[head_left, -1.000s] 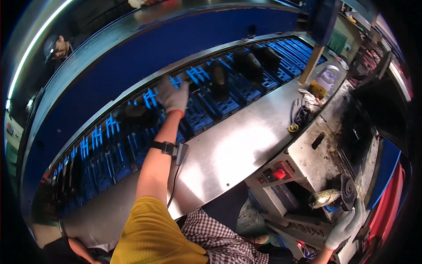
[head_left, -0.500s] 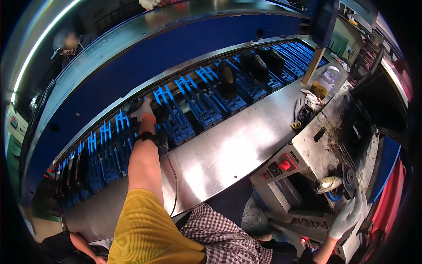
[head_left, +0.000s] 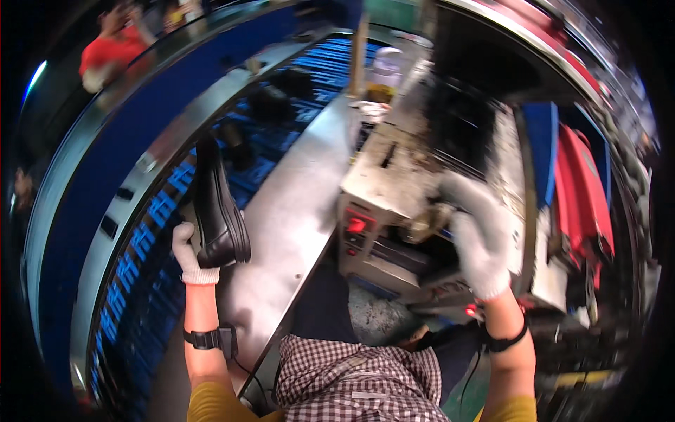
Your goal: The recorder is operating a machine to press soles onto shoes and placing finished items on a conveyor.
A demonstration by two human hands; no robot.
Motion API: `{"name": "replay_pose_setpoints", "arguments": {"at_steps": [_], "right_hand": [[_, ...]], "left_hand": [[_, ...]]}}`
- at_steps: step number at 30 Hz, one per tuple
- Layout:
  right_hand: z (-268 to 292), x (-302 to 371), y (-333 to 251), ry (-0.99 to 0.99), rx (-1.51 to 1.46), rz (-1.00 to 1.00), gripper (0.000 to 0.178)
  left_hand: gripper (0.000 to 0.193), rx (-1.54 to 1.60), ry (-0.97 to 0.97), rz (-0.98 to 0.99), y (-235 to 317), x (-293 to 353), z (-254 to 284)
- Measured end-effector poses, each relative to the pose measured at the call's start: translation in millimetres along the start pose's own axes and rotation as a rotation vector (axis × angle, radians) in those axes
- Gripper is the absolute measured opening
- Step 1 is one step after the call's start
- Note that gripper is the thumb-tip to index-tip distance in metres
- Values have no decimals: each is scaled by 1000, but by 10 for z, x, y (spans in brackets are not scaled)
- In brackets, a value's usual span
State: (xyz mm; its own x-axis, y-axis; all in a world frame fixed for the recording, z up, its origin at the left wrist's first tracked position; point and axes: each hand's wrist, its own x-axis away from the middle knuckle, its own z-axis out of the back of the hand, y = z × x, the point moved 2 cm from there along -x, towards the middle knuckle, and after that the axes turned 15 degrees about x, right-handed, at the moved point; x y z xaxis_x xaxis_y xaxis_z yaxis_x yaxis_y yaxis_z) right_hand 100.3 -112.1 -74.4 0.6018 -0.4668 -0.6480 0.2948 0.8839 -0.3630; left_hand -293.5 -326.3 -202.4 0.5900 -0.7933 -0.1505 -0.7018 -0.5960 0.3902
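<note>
A black leather shoe [head_left: 216, 211] stands on end over the edge of the conveyor, its sole side turned right. My left hand [head_left: 188, 254], in a pale knit glove, is closed on its lower end; part of the fingers is hidden behind it. My right hand [head_left: 481, 235], gloved too, hovers over the worn bench top at the right, fingers curved and smeared by motion. Close by its fingertips is a blurred yellowish-brown object [head_left: 426, 225]; whether the hand touches it, I cannot tell.
Blue slats of the conveyor [head_left: 130, 271] carry more dark shoes [head_left: 271, 105] farther back. A metal ledge [head_left: 288, 190] runs alongside. The bench [head_left: 383, 183] has a red switch [head_left: 356, 224] on its front. A clear plastic jug [head_left: 387, 67] stands beyond; red cloth [head_left: 580, 197] hangs at right.
The view has swung right. My left hand has come back from the conveyor and now holds a black shoe. My right hand has moved up and inward over the bench.
</note>
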Motion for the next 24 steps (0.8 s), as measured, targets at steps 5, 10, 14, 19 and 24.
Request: {"name": "replay_pose_setpoints", "arguments": {"at_steps": [5,10,14,19,24], "right_hand": [[-211,-444,-165,-395,-368,-98,85],[-89,-694,48,-134,-966,-361,73],[236,-868,916,-3,-1096,-735,41],[161,-1044,2018,74,-210,-715,59],[-90,-1151,2281,-119,676,-643,73]], "left_hand": [[74,219,-137,398,-1109,-398,-1255],[53,229,-305,600,-1999,-801,-2037],[67,-524,-496,178,-2324,-1208,-2326],[90,-761,-782,-486,-2115,-1199,-3071],[64,-734,-862,-723,-2146,-1201,-3461]]}}
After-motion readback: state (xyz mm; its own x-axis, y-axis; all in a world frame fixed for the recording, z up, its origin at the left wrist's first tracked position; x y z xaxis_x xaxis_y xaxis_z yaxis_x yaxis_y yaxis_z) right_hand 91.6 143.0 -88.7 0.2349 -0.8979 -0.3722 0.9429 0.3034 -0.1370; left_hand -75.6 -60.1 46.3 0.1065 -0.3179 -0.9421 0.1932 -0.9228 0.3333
